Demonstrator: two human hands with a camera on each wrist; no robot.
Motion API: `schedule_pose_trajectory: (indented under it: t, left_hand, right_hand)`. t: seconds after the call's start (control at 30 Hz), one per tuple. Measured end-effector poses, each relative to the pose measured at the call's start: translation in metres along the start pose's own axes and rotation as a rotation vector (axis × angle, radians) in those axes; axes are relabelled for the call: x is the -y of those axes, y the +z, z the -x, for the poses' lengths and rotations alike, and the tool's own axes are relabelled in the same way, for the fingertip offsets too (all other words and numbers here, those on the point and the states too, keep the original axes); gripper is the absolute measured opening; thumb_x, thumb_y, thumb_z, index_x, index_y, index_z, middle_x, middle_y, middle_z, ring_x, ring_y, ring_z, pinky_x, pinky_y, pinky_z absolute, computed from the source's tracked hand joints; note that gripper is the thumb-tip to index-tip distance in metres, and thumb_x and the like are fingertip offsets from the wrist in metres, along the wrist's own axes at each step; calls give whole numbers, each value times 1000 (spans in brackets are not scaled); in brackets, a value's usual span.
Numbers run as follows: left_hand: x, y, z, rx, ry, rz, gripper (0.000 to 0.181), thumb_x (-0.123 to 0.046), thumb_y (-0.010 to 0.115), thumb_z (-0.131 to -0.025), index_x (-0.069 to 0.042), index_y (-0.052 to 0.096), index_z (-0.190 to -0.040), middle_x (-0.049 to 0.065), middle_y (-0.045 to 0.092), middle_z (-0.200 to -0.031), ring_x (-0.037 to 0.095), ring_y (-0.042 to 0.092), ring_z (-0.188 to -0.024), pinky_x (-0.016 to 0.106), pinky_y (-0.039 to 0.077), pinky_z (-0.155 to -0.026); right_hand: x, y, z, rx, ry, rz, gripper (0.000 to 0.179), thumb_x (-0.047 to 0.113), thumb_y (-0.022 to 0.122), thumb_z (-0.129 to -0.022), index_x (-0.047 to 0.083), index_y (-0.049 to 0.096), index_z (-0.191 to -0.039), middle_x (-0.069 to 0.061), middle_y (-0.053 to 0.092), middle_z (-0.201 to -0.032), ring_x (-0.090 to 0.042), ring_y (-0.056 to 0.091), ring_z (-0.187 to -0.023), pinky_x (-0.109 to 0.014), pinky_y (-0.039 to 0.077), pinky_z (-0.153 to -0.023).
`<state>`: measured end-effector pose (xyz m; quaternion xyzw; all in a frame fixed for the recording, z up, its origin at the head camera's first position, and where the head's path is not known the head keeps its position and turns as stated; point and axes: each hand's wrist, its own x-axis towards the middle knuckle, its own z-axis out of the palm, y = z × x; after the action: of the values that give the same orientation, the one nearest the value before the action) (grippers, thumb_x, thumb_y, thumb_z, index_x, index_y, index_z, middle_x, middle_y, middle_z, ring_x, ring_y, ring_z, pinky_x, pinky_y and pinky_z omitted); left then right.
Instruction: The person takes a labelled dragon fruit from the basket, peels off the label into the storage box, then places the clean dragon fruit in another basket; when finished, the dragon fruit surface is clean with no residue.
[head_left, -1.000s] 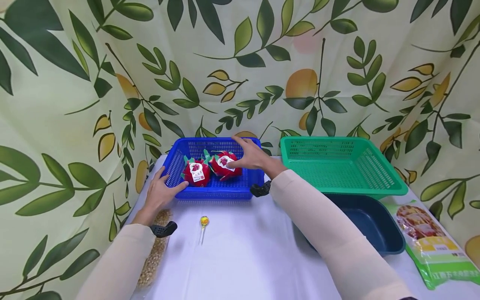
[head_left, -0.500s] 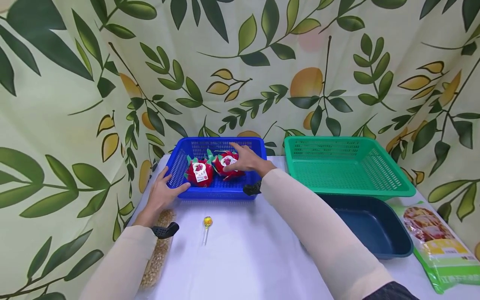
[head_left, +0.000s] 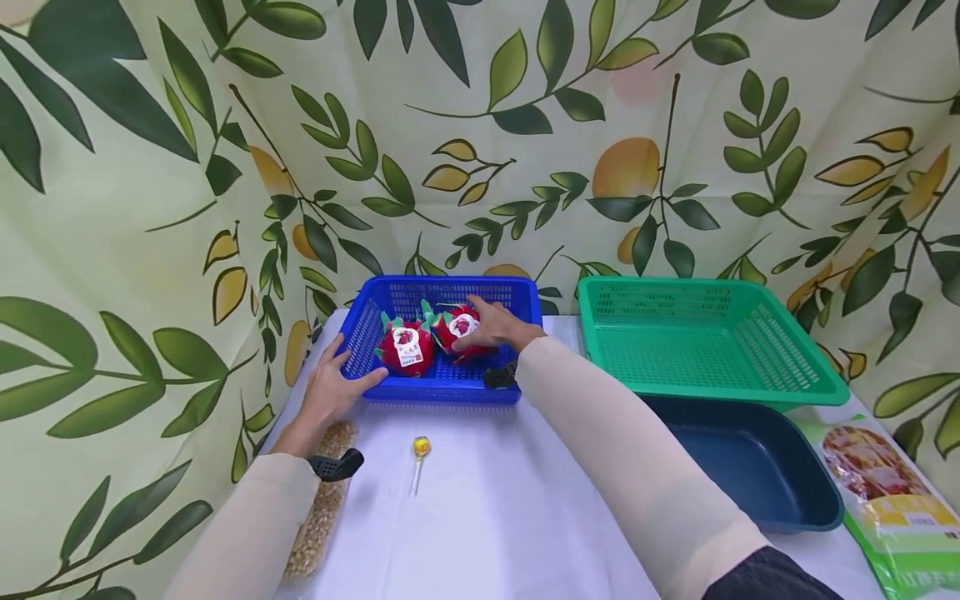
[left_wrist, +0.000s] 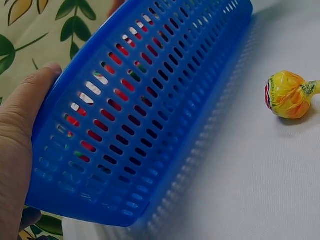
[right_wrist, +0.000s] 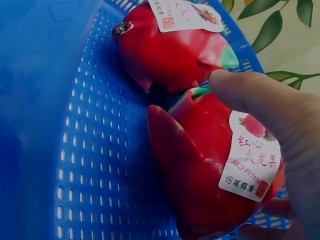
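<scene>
Two red dragon fruits with green tips and white labels lie side by side in the blue basket (head_left: pixel 442 392). My right hand (head_left: pixel 498 325) grips the right dragon fruit (right_wrist: pixel 200 160); in the right wrist view its thumb lies along the near side and the other fingers are partly hidden beyond the fruit. The left dragon fruit (head_left: pixel 407 348) sits next to it, untouched. At the basket's front left corner is my left hand (head_left: pixel 326 396), fingers spread, thumb touching the rim. A yellow-wrapped lollipop (left_wrist: pixel 290 95) lies on the white cloth in front.
To the right stands a green basket (head_left: pixel 675 333), with a dark blue basin (head_left: pixel 750 467) before it. A printed food bag (head_left: pixel 892 500) lies at the far right. Under the left forearm is a bag of pale beige pieces (head_left: pixel 318 521). A leaf-patterned cloth rises behind.
My right hand has come down over the right dragon fruit and closed round it. My left hand stays at the basket corner. The head view has shifted slightly left.
</scene>
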<state>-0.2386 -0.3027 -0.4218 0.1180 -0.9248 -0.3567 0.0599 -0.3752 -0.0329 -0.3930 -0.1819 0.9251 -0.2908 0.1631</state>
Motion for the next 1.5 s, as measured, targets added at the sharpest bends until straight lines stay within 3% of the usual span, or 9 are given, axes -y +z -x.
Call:
schedule_pose_trajectory:
  t: [0.23,0.5,0.8,1.03,1.5]
  left_hand:
    - [0,1,1,-6,2,-6,97,-52,71,-82,5,29,-148,15,9,-159,43,10,-142,65,20,-104]
    - [2,1,0,-9,11,-11,100,-57,69,-80,3,29,-149,14,9,-159,42,11,-142,64,21,-104]
    - [2,-1,2,0,8,-16,101,-58,68,-81,3,27,-149,14,8,-160,42,10,-142,64,20,-105]
    - [1,1,2,-10,12,-10,101,-59,69,-79,2,29,-149,13,10,-160,42,12,-142,64,22,-104]
    - [3,2,0,-5,-3,-2,102,-58,69,-80,-2,24,-152,13,7,-160,43,11,-141,66,22,-103]
  right_hand:
    - [-1,8,-7,52,11,-41,107,47,80,-75,21,15,-155,-18,42,-139,-35,40,-125,-51,38,-101]
    - [-2,16,-11,39,55,-40,104,41,83,-75,26,15,-151,-18,47,-133,-35,47,-120,-51,39,-100]
    - [-4,20,-12,-85,48,-85,91,33,86,-72,27,32,-145,-14,52,-127,-34,50,-114,-50,44,-93]
    - [-5,15,-10,-168,21,-70,86,36,88,-68,15,38,-135,-14,56,-117,-32,54,-106,-44,49,-88]
    - [-4,-9,15,-211,-16,-131,88,38,88,-68,12,39,-136,-14,54,-118,-30,51,-107,-43,50,-86]
